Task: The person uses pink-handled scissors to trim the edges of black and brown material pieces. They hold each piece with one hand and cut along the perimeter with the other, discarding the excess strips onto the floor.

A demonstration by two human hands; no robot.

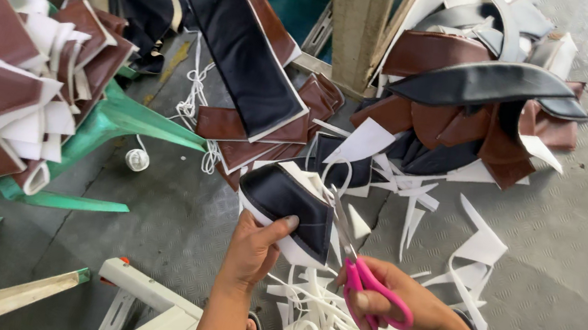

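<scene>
My left hand grips a black leather-like piece backed with white foam, thumb pressed on its dark face. My right hand holds pink-handled scissors; their blades point up and left along the right edge of that piece. Below both hands lies a heap of thin white foam strips.
A green plastic chair at left carries stacked brown and white pieces. A long black panel lies on brown pieces ahead. More brown and black pieces are piled at the upper right. White offcuts litter the grey floor. A white frame stands below.
</scene>
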